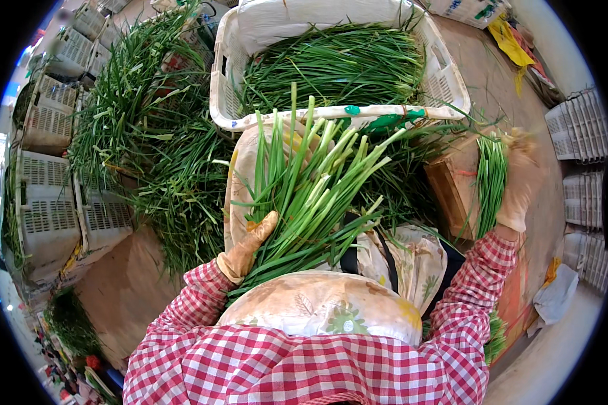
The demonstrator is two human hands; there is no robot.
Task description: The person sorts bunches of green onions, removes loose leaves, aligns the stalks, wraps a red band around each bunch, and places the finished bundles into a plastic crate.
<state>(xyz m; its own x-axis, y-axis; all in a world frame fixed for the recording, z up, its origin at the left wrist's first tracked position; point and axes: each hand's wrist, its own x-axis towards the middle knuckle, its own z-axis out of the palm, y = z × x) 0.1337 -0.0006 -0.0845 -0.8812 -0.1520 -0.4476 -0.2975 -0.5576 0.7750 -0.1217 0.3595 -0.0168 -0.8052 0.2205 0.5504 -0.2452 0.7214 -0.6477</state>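
Observation:
A loose sheaf of garlic chives (311, 192), pale cut ends pointing away from me, lies across my lap over a stained patterned apron (317, 304). My left hand (250, 248), in a tan glove, is closed round the sheaf's near left side; the thumb shows on top and the other fingers are hidden under the stalks. Off to the right, my gloved right hand (521, 175) is smeared by motion. It grips the upper end of a smaller bunch of garlic chives (491, 185), which hangs beside a wooden box (452, 192).
Ahead stands a white plastic basket (341, 116) with a layer of chives inside. A large heap of chives (155, 135) spreads at the left, beside stacked white crates (47, 202). More crates (581, 128) line the right wall. A yellow bag (510, 40) lies far right.

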